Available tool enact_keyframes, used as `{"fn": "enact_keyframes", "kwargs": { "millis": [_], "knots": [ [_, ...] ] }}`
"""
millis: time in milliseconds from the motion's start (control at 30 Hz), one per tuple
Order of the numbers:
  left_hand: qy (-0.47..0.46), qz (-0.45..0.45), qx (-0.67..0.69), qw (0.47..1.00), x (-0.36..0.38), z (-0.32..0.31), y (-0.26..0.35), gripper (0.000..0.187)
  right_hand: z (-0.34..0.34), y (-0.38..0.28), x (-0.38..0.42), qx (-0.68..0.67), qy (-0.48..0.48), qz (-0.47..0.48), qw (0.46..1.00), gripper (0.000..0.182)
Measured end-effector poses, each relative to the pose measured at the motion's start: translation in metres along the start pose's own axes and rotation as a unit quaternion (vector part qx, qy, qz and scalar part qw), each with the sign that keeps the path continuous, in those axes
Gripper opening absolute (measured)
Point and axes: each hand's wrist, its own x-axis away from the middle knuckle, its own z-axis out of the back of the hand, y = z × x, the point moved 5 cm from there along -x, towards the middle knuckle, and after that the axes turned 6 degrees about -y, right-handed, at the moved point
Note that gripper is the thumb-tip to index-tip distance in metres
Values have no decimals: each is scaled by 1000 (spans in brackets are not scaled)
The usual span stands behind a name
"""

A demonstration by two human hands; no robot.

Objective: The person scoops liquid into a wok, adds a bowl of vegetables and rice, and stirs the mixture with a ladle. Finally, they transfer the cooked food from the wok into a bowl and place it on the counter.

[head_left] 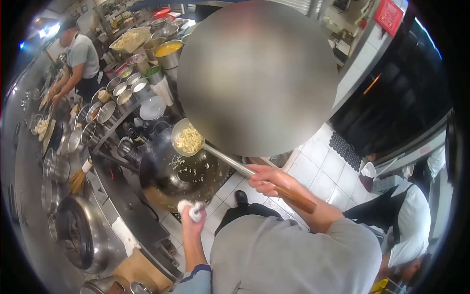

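My right hand is wrapped round the long handle of a metal ladle, near its wooden grip. The ladle's bowl is filled with pale yellow chopped food and hangs over the upper right part of a dark wok. Small bits of food lie scattered inside the wok. At the wok's lower edge, my left hand grips a bunched white cloth.
Metal containers and a pot of orange liquid stand beyond the wok. A brush and large pot are left. One person works upper left; another is lower right. A blurred disc hides the top centre.
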Motion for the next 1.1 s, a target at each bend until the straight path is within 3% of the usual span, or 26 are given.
{"fn": "enact_keyframes", "kwargs": {
  "millis": [100, 167, 233, 300, 467, 500, 533, 633, 700, 767, 800, 900, 967, 1067, 1100],
  "knots": [
    [120, -18, 31, 992, 8, 25, 11, 11, 17, 7, -4, 19, 65, 17, 998, 53],
    [104, -46, -18, 993, -5, 25, 27, 12, -1, -4, -9, 58, 78, -1, 995, 48],
    [120, -35, -33, 992, 14, 7, 27, 11, -2, -10, -6, 77, 79, -4, 994, 53],
    [158, -84, -129, 975, 23, 15, 24, 12, -7, -17, -7, 114, 95, -25, 989, 57],
    [217, -212, -432, 849, 29, 68, -21, 27, 4, -8, -40, 201, 111, -80, 970, 65],
    [214, -232, -475, 821, 26, 95, -32, 29, 4, 3, -49, 184, 106, -90, 973, 56],
    [223, -271, -436, 829, 23, 104, -39, 28, 2, 11, -62, 168, 102, -101, 975, 47],
    [213, -214, -392, 869, 6, 117, -41, 14, 20, 42, -91, 5, 37, -152, 988, 24],
    [227, -66, -220, 946, -9, 117, -28, 12, 27, 60, -102, -130, 5, -186, 974, 14],
    [207, 37, -52, 976, -19, 116, -12, 15, 28, 78, -102, -251, 7, -211, 945, 6],
    [202, 59, -12, 978, -18, 115, -9, 19, 34, 78, -89, -245, -14, -227, 943, 4],
    [178, 118, 90, 973, -10, 133, -22, 28, 36, 63, -60, -386, -37, -197, 901, 6],
    [149, 143, 157, 966, -8, 147, -24, 25, 47, 41, -42, -366, -28, -145, 919, 8],
    [234, 68, 68, 967, -11, 144, -7, 19, 53, -3, -27, -276, -7, -73, 958, 25],
    [214, 59, 70, 972, -10, 138, 4, 12, 57, -19, -22, -236, 3, -47, 971, 31]
  ]
}}
